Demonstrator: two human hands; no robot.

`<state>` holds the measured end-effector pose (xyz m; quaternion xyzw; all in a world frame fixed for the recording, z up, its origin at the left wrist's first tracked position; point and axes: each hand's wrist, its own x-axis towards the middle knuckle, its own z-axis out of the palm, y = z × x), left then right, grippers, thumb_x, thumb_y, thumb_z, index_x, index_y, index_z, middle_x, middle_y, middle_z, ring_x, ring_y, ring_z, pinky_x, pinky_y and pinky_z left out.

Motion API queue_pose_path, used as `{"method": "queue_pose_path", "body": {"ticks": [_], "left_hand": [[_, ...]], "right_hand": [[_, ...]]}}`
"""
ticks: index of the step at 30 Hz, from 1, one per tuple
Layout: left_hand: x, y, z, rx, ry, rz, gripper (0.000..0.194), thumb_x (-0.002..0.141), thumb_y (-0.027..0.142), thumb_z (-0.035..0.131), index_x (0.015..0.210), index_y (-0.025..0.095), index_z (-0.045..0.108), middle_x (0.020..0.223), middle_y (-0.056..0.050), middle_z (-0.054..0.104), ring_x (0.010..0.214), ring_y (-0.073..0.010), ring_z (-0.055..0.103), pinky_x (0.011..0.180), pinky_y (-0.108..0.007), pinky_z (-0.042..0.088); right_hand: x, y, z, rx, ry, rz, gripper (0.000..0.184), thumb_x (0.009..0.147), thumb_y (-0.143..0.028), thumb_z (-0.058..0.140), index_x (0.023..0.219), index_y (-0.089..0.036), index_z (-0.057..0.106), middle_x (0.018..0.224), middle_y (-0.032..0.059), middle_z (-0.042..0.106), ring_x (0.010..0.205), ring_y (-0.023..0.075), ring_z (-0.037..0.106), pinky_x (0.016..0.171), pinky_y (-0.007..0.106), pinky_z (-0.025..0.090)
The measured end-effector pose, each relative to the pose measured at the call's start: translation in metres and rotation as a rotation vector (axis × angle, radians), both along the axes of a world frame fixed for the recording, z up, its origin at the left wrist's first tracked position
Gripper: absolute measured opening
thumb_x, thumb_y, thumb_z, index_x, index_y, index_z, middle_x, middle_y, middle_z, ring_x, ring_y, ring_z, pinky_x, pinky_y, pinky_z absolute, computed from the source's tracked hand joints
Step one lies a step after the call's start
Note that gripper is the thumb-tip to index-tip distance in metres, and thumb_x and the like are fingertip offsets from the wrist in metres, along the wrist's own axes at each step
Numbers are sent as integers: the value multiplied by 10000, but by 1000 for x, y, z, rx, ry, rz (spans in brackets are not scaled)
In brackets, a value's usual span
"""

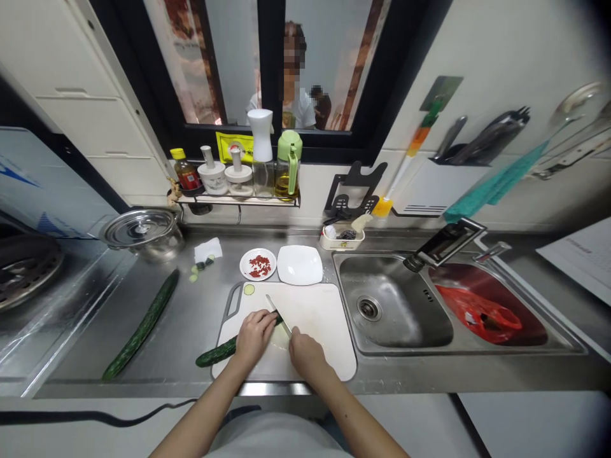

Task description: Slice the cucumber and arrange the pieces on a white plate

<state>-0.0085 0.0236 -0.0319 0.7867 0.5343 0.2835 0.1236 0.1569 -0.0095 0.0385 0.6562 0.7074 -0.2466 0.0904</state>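
Note:
A white cutting board (315, 312) lies on the steel counter in front of me. A cucumber (217, 352) lies across its left edge, and my left hand (255, 334) presses down on it with curled fingers. My right hand (305, 353) is closed round the handle of a knife (278, 313), whose blade angles up and left and meets the cucumber's cut end beside my left fingers. One cut slice (249, 289) sits at the board's far left corner.
A second long cucumber (143, 324) lies on the counter to the left. A small plate of red bits (258, 264) and an empty square plate (300, 264) stand behind the board. A sink (391, 305) lies to the right, a lidded pot (143, 232) at the back left.

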Motion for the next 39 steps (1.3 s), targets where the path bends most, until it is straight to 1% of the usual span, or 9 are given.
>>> {"method": "queue_pose_path", "body": {"ticks": [10,19,23,28,33,39], "left_hand": [[-1,1,-3,-18,-9,-3,262,943,311,465,1092,251,671,1034,-50,664,935,-198,579,845,-351,473],[0,2,2,-17,-11,5,253,939,309,473,1083,257,674,1003,-47,663,921,-197,580,826,-345,476],[0,3,-1,1,-12,10,251,938,305,474,1077,256,677,998,-47,664,922,-196,582,830,-347,475],[-2,4,-6,15,-15,3,251,937,305,472,1075,258,678,997,-49,663,923,-195,581,830,-349,474],[-3,4,-7,-6,-26,-10,259,938,311,467,1087,253,671,993,-50,664,915,-195,578,826,-350,471],[-3,5,-4,-36,-50,-11,263,938,308,459,1076,243,672,977,-55,666,911,-194,580,836,-349,461]], "right_hand": [[0,-1,3,4,12,4,361,916,-102,290,1182,-82,534,969,176,688,1012,243,634,798,312,442],[1,-3,9,-22,4,1,353,926,-114,283,1163,-83,542,977,183,685,999,246,638,783,308,433],[4,-10,13,-38,-6,3,355,928,-110,281,1168,-74,541,992,186,683,1016,249,634,793,305,427],[12,-25,11,-61,-12,-20,367,928,-109,282,1190,-67,534,995,189,685,1016,256,636,786,309,432],[18,-39,12,-78,-24,-34,381,934,-120,278,1230,-66,512,1020,193,681,1008,250,640,778,305,436],[27,-43,14,-53,13,-57,317,948,-184,308,1133,-117,557,990,154,690,958,225,647,740,281,418]]}}
